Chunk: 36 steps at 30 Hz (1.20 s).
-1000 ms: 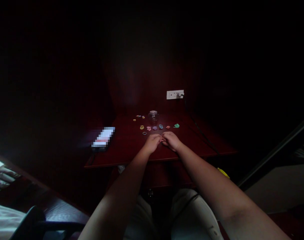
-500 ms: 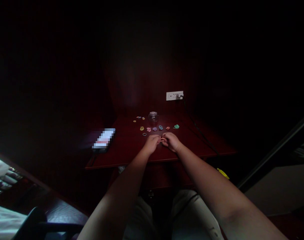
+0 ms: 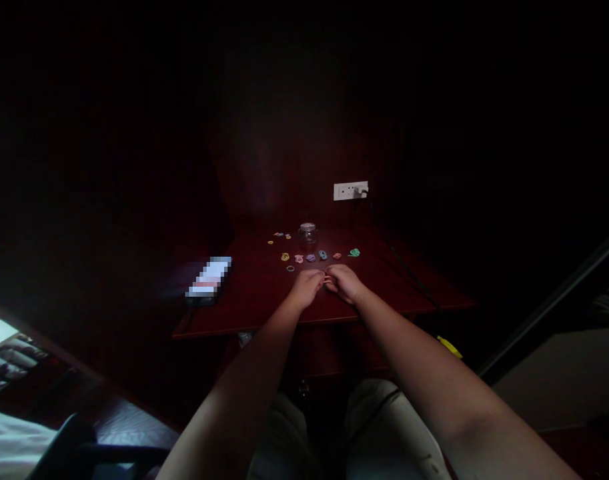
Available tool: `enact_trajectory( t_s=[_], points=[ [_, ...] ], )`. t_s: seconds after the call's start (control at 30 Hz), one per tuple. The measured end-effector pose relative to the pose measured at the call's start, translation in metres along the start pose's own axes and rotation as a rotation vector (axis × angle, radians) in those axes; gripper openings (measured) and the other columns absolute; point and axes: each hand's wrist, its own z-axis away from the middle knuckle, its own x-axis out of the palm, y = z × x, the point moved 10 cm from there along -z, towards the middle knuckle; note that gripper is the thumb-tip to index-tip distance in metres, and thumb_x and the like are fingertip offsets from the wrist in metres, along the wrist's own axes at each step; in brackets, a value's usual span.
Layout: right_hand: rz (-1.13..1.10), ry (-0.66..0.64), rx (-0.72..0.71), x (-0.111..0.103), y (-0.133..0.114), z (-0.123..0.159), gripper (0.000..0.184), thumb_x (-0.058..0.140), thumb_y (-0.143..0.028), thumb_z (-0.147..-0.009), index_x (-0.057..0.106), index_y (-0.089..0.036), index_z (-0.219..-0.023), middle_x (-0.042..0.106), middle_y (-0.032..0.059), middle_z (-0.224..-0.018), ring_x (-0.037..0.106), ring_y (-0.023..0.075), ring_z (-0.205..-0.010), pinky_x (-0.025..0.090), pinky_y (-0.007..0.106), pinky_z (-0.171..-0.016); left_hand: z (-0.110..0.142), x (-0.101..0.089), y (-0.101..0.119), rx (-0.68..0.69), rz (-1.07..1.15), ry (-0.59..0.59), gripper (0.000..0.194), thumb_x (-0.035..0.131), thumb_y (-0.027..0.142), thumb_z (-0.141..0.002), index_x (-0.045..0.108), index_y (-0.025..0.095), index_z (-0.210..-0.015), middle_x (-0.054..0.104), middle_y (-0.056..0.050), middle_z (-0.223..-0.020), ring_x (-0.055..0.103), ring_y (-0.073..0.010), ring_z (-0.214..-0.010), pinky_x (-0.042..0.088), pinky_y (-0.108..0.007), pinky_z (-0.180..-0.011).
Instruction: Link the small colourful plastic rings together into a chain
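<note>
Over the front half of the table my left hand (image 3: 308,287) and my right hand (image 3: 343,283) meet, fingers closed in a pinch. Between them is a thin light-orange strand, apparently a small elastic hair tie (image 3: 327,279), mostly hidden by the fingers. Just beyond lies a row of small hair tie bunches: yellow (image 3: 285,257), pink (image 3: 299,259), purple (image 3: 311,258), blue (image 3: 323,255), coral (image 3: 337,256) and green (image 3: 354,253). A single dark greenish hair tie (image 3: 291,269) rests nearer my left hand.
Behind the row stands a clear lidded jar (image 3: 308,233). Several loose hair ties (image 3: 282,235) lie left of it. A phone (image 3: 210,279) sits on the table's (image 3: 254,313) left side. A black cable (image 3: 401,261) runs from the wall socket (image 3: 351,191) down the right side.
My hands have drawn slightly closer together, and less of the light-orange strand shows between them. The bunches and jar stay in place; the view has shifted very slightly.
</note>
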Motion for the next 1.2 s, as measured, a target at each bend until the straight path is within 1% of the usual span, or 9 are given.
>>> enact_trajectory(
  t_s=[0.13, 0.27, 0.4, 0.5, 0.67, 0.83, 0.97, 1.07, 1.2],
  points=[
    [0.008, -0.016, 0.032, 0.003, 0.003, 0.000, 0.022, 0.052, -0.020, -0.062, 0.040, -0.016, -0.045, 0.038, -0.0046, -0.038, 0.026, 0.0025, -0.031, 0.012, 0.017, -0.032, 0.000, 0.002, -0.001, 0.010, -0.005, -0.014, 0.028, 0.045, 0.028, -0.073, 0.042, 0.015, -0.048, 0.037, 0.005, -0.042, 0.032, -0.0074, -0.043, 0.023, -0.022, -0.047],
    [-0.007, -0.026, 0.045, 0.005, 0.002, 0.002, 0.025, 0.054, -0.023, -0.064, 0.039, -0.017, -0.046, 0.034, -0.0058, -0.036, 0.022, 0.0022, -0.031, 0.011, 0.018, -0.032, -0.001, 0.002, -0.001, 0.020, 0.019, -0.009, 0.029, 0.045, 0.029, -0.073, 0.042, 0.015, -0.048, 0.036, 0.005, -0.043, 0.032, -0.0073, -0.044, 0.023, -0.022, -0.047],
    [-0.046, -0.035, 0.026, 0.007, -0.001, 0.002, 0.029, 0.054, -0.027, -0.067, 0.035, -0.019, -0.046, 0.026, -0.0082, -0.036, 0.019, 0.0028, -0.031, 0.013, 0.019, -0.032, -0.003, -0.006, -0.001, 0.025, 0.068, 0.063, 0.031, 0.042, 0.031, -0.075, 0.039, 0.016, -0.049, 0.035, 0.005, -0.044, 0.031, -0.0072, -0.044, 0.024, -0.022, -0.047],
    [-0.081, -0.035, -0.001, 0.007, -0.003, 0.002, 0.028, 0.053, -0.022, -0.064, 0.031, -0.019, -0.046, 0.025, -0.0083, -0.039, 0.021, 0.0031, -0.033, 0.016, 0.019, -0.033, -0.004, -0.015, -0.001, 0.023, 0.097, 0.130, 0.028, 0.040, 0.030, -0.076, 0.041, 0.016, -0.052, 0.037, 0.004, -0.045, 0.033, -0.0073, -0.043, 0.026, -0.021, -0.047],
    [-0.105, -0.022, -0.036, 0.002, -0.006, 0.003, 0.017, 0.050, -0.015, -0.060, 0.039, -0.017, -0.047, 0.029, -0.0067, -0.040, 0.028, 0.0044, -0.035, 0.021, 0.019, -0.036, -0.002, -0.020, -0.002, 0.029, 0.103, 0.175, 0.012, 0.050, 0.022, -0.069, 0.057, 0.014, -0.063, 0.049, 0.003, -0.050, 0.042, -0.0081, -0.048, 0.033, -0.020, -0.052],
    [-0.110, 0.029, -0.061, -0.005, -0.008, 0.002, 0.009, 0.055, -0.018, -0.063, 0.051, -0.016, -0.055, 0.035, -0.0058, -0.041, 0.035, 0.0060, -0.039, 0.027, 0.020, -0.040, -0.002, -0.024, 0.000, 0.058, 0.087, 0.204, 0.010, 0.057, 0.021, -0.069, 0.064, 0.014, -0.071, 0.064, -0.002, -0.070, 0.055, -0.0119, -0.064, 0.041, -0.024, -0.065],
    [-0.102, 0.058, -0.060, -0.007, -0.008, 0.002, 0.011, 0.060, -0.022, -0.063, 0.053, -0.015, -0.056, 0.041, -0.0050, -0.043, 0.040, 0.0068, -0.041, 0.029, 0.021, -0.042, -0.001, -0.025, 0.003, 0.073, 0.075, 0.226, 0.010, 0.059, 0.022, -0.070, 0.065, 0.014, -0.073, 0.066, -0.004, -0.074, 0.058, -0.0133, -0.069, 0.043, -0.026, -0.068],
    [-0.090, 0.068, -0.061, -0.006, -0.010, 0.004, 0.014, 0.063, -0.023, -0.060, 0.053, -0.015, -0.056, 0.043, -0.0051, -0.043, 0.041, 0.0065, -0.040, 0.029, 0.021, -0.043, 0.000, -0.026, 0.002, 0.068, 0.062, 0.241, 0.012, 0.058, 0.023, -0.072, 0.064, 0.013, -0.074, 0.066, -0.003, -0.071, 0.058, -0.0123, -0.063, 0.044, -0.025, -0.065],
    [-0.063, 0.083, -0.065, -0.006, -0.011, 0.006, 0.019, 0.068, -0.025, -0.056, 0.052, -0.015, -0.057, 0.052, -0.0041, -0.047, 0.042, 0.0057, -0.041, 0.030, 0.020, -0.043, -0.001, -0.026, -0.004, 0.054, 0.048, 0.249, 0.011, 0.059, 0.023, -0.071, 0.063, 0.013, -0.072, 0.064, -0.002, -0.065, 0.057, -0.0112, -0.061, 0.044, -0.024, -0.062]
  ],
)
